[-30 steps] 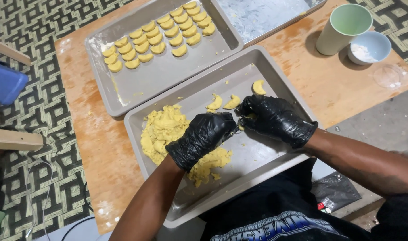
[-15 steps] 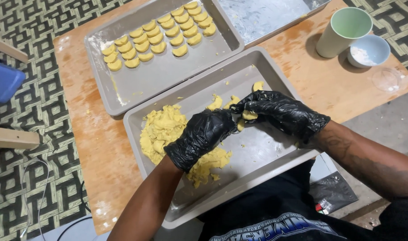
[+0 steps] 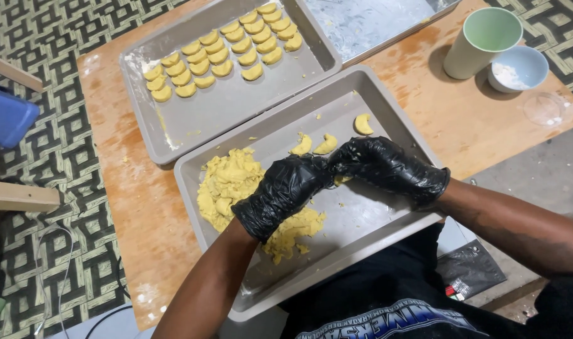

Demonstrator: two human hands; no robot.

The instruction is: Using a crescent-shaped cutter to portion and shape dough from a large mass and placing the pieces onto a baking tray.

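Beside gloved hands [image 3: 327,172], small black packet [image 3: 471,270]

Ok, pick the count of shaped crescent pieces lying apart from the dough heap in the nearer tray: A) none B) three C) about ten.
B: three yellow crescent pieces lie on the nearer tray beyond the gloved hands, apart from the dough heap.

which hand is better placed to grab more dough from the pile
Left, most likely. The left hand sits right beside the yellow dough pile in the near tray. The right hand is farther away, by the shaped crescents.
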